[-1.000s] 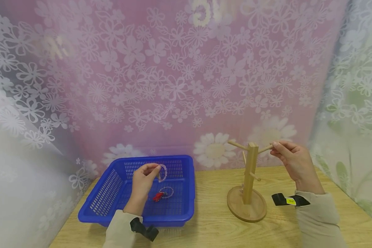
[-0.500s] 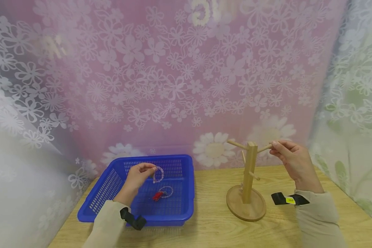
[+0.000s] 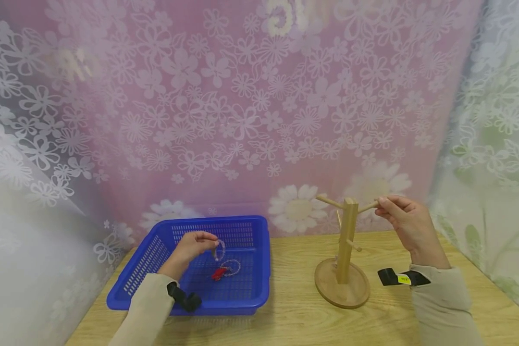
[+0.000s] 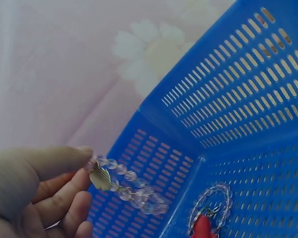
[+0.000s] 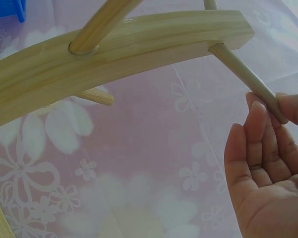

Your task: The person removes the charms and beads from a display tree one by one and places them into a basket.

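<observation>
Left hand's grip point(image 3: 192, 250) pinches a looped bracelet point(image 4: 140, 197) of glossy, translucent pinkish beads with a gold-toned charm point(image 4: 100, 178) over a blue, slotted plastic basket point(image 3: 227, 305), where a beaded loop point(image 4: 228, 204) with a red pendant point(image 4: 202, 228) lies. The right hand's grip point(image 3: 408, 223) pinches a round peg point(image 5: 246, 74) on a smooth, pale wooden stand point(image 3: 346, 245), upright on the wood-grained tabletop point(image 3: 291, 307).

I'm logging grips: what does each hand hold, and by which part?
The left hand pinches a beaded bracelet beside its golden charm; the right hand, a wooden stand by the tip of one peg.
</observation>
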Demonstrator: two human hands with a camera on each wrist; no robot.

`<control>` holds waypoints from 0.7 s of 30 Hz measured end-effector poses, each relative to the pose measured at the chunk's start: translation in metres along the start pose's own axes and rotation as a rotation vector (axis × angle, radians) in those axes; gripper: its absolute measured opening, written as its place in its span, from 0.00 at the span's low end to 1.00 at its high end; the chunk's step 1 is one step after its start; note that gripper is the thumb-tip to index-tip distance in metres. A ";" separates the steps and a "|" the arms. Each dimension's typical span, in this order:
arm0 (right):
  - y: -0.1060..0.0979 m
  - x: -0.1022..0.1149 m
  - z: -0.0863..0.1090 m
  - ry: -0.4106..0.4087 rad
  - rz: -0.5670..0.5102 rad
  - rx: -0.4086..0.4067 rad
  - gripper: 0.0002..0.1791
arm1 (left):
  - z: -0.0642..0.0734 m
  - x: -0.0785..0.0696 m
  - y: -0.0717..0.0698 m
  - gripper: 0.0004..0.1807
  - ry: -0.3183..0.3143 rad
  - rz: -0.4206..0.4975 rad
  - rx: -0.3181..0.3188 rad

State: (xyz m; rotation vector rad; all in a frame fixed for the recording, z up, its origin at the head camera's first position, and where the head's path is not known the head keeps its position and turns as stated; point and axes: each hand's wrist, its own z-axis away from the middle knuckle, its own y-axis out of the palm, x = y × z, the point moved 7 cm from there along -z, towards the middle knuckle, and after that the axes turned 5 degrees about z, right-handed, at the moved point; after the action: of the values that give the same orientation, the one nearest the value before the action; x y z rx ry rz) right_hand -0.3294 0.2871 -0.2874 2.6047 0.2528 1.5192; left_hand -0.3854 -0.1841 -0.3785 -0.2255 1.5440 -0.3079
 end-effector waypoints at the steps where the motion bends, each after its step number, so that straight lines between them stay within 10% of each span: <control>1: 0.000 0.000 0.000 0.001 0.000 0.000 0.10 | -0.001 0.001 0.000 0.12 -0.003 -0.013 0.004; 21: -0.002 -0.002 0.000 0.011 -0.027 -0.002 0.10 | -0.013 0.014 -0.006 0.09 -0.010 -0.145 0.010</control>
State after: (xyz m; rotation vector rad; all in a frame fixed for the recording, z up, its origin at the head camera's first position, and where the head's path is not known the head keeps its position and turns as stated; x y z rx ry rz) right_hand -0.3308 0.2886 -0.2897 2.5814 0.2851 1.5243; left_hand -0.3986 -0.1938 -0.3898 -0.3312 1.5188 -0.4276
